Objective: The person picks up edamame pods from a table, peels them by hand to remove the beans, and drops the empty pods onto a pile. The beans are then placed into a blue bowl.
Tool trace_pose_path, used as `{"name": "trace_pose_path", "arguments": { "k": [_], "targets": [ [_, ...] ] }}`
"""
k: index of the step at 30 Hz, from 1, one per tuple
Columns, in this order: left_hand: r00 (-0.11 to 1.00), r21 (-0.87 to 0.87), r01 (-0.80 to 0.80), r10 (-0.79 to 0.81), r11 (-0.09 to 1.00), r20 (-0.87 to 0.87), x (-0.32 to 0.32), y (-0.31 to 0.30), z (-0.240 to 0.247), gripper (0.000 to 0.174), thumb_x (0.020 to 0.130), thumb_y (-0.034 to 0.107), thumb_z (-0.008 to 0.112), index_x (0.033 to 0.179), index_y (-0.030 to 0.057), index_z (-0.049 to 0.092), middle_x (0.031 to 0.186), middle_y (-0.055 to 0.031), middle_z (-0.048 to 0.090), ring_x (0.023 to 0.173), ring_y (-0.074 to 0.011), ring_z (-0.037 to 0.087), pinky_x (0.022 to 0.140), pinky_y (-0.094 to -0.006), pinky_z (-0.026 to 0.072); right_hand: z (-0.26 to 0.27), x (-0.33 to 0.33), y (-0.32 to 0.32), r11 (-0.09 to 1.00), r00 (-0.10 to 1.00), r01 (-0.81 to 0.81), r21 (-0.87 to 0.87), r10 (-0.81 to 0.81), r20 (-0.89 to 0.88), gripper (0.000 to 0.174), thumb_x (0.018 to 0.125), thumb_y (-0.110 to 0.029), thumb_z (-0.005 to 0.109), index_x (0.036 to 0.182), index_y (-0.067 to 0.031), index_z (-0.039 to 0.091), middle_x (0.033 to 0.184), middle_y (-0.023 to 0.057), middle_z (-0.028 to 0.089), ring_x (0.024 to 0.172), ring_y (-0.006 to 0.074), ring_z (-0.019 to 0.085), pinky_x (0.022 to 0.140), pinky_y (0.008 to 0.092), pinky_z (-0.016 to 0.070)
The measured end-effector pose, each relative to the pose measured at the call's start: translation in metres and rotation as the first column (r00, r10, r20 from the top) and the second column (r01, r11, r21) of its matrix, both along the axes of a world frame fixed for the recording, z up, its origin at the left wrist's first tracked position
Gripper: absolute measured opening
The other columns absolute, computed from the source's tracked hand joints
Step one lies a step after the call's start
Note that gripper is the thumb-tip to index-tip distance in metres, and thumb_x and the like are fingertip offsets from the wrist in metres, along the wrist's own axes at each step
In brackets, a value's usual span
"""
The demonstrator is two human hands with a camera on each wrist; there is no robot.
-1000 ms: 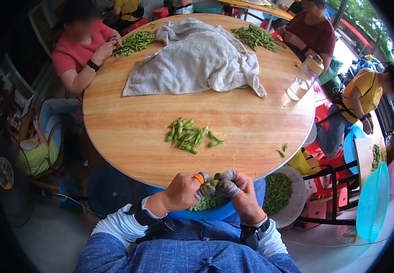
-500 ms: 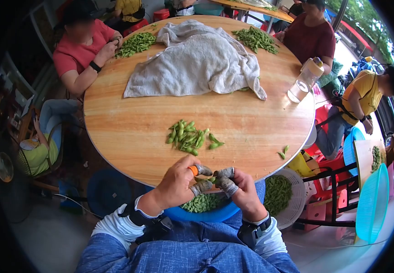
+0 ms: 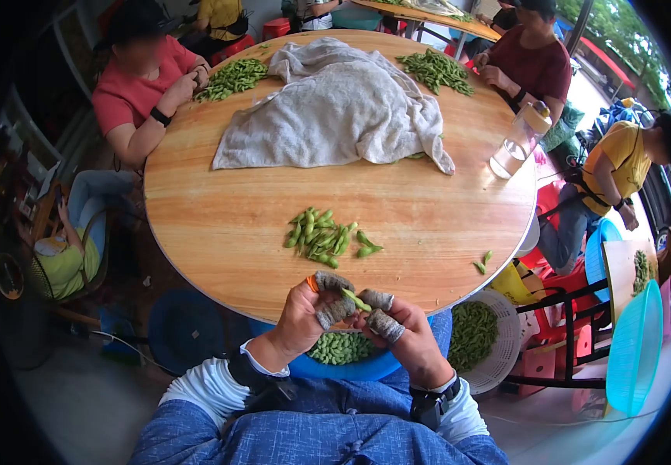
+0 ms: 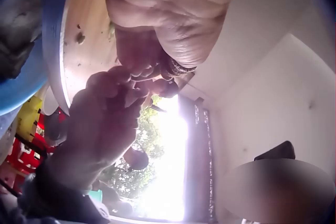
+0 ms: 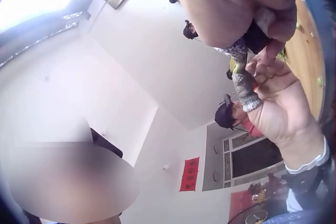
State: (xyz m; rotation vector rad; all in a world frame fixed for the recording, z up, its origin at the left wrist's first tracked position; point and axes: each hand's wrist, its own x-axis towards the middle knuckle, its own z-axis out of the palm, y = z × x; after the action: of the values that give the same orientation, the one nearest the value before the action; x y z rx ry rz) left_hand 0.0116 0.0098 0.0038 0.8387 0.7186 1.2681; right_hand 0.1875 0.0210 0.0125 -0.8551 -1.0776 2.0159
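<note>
Both hands meet over a blue basin [image 3: 386, 364] of shelled green beans [image 3: 343, 348] at the table's near edge. My left hand [image 3: 298, 319] pinches a green soybean pod [image 3: 357, 301] between thumb and finger, both wearing grey cloth finger covers; an orange band circles the finger. My right hand [image 3: 415, 338], with similar covers on thumb and finger, pinches the pod's other end. In the right wrist view a bit of the pod [image 5: 237, 68] shows between covered fingertips. A small pile of pods [image 3: 320, 235] lies on the table just ahead.
A round wooden table [image 3: 227, 217] carries a large grey cloth [image 3: 335, 108], a water bottle [image 3: 520, 141] and two far pod piles. A white basket [image 3: 508, 329] of pods stands at right, near a turquoise basket [image 3: 634, 349]. Other people sit around.
My left hand first moved left and forward, then drew slightly back. More of a pod now shows between the hands. More shelled beans are visible in the basin below.
</note>
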Motion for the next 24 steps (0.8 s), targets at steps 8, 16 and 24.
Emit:
{"name": "trace_pose_path", "arguments": {
  "k": [8,16,24],
  "targets": [
    [0.361,0.426,0.396,0.288,0.814,-0.887,-0.015,0.005,0.055,0.029,0.066,0.014,0.061,0.085,-0.0059,0.052,0.081,-0.0198,0.053,0.076,-0.0331,0.054,0.067,-0.0357,0.0444,0.011,-0.004,0.001,0.915,0.950,-0.081,0.396,-0.050,0.310,0.024,0.078,-0.003,0.056,0.100,0.0062,0.051,0.085,0.0070,0.059,0.077,0.0109,0.054,0.070,0.0239,0.0443],
    [0.309,0.256,0.382,0.139,0.888,-0.941,-0.015,0.006,0.025,0.036,0.056,-0.002,0.051,0.092,-0.0010,0.054,0.080,-0.0178,0.057,0.075,-0.0334,0.056,0.065,-0.0349,0.0449,-0.001,-0.007,-0.003,0.948,0.957,0.231,0.218,-0.261,0.124,0.019,0.080,-0.008,0.055,0.094,0.0038,0.054,0.079,0.0038,0.059,0.071,0.0098,0.053,0.064,0.0228,0.0433],
    [0.254,0.414,0.400,0.335,0.818,-0.907,-0.014,0.002,0.023,0.036,0.053,0.000,0.054,0.089,0.0000,0.057,0.077,-0.0156,0.057,0.069,-0.0311,0.056,0.061,-0.0359,0.0447,0.004,-0.005,-0.002,0.992,0.995,0.103,-0.072,-0.104,-0.011,0.015,0.083,-0.016,0.051,0.084,-0.0025,0.057,0.069,-0.0018,0.055,0.056,0.0029,0.044,0.051,0.0159,0.0335]
  ]
}}
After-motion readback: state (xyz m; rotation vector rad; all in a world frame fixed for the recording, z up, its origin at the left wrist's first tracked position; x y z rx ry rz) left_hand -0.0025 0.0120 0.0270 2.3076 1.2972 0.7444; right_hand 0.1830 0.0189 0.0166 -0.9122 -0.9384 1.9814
